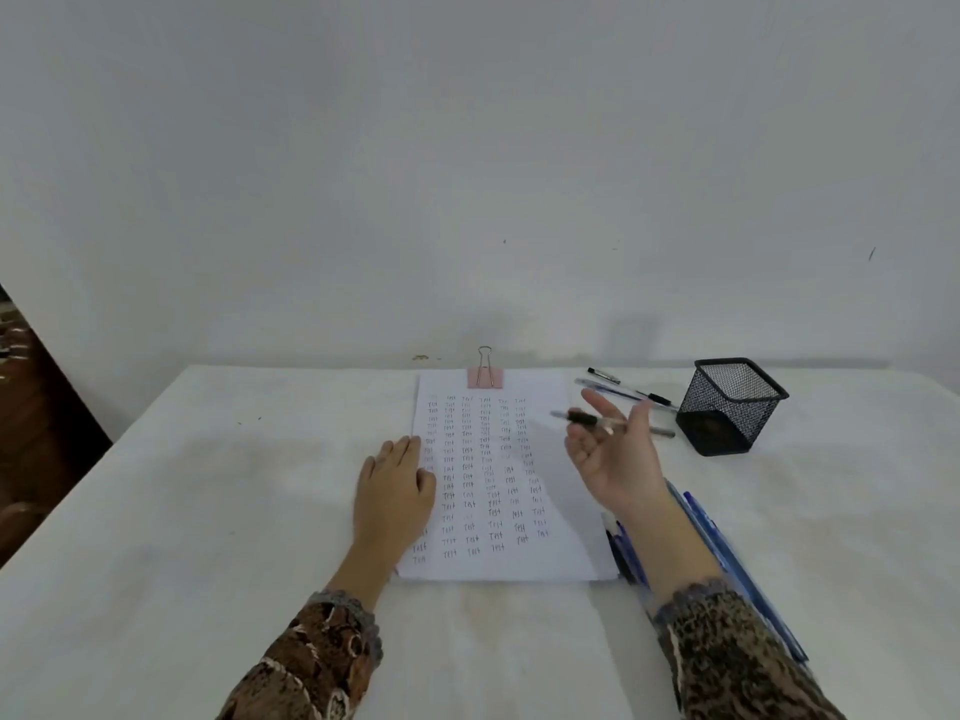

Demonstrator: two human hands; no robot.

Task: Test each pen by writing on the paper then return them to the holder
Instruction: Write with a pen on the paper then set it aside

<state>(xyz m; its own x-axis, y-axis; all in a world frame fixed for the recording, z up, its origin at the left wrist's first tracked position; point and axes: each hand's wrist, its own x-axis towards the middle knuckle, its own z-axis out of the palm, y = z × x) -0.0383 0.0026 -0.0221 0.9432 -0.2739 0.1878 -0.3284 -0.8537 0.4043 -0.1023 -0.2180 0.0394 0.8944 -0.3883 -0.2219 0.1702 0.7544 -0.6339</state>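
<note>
The right hand [613, 454] is raised palm-up above the paper's [498, 485] right edge, its fingers [597, 402] loosely spread with a pen [613, 423] lying across them. The left hand [395, 491] lies flat, fingers unclenched, pinning the paper's left edge. The mesh holder [727, 407] stands farther right on the table [208, 485], with loose pens [623, 389] beside it.

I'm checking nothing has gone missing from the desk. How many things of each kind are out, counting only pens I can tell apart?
Pens near the holder: 3 (one in the right hand, two behind it)
Blue pens under the right forearm: cannot tell
Mesh holder: 1
Paper sheet: 1
Binder clip: 1
Total: 6
</note>
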